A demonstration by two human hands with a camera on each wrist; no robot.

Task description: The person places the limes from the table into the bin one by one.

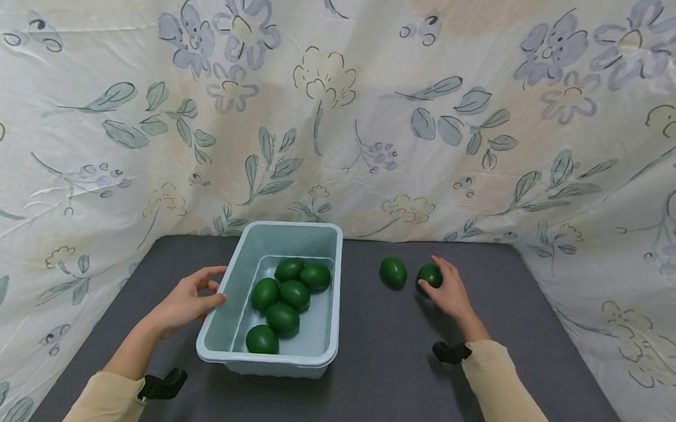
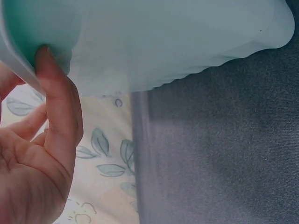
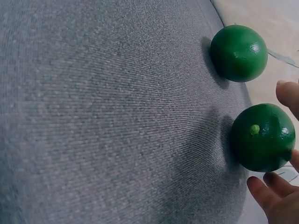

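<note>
My left hand (image 1: 186, 302) holds the left rim of a pale blue plastic bin (image 1: 338, 300). In the left wrist view a finger (image 2: 58, 93) presses under the rim, against the outer wall. Several dark green limes (image 1: 282, 318) lie together inside the bin. On the right, my right hand (image 1: 451, 293) spreads its thumb and fingers around a lime (image 3: 261, 140) on the table; in the right wrist view a gap shows between the upper fingertip and the fruit. A second loose lime (image 1: 393, 272) sits just left of it.
A dark grey cloth-covered table (image 1: 381, 379) lies beneath everything. Pale floral fabric (image 1: 342, 128) hangs behind the table and along both sides. The bin stands left of the table's middle, and the two loose limes are to its right.
</note>
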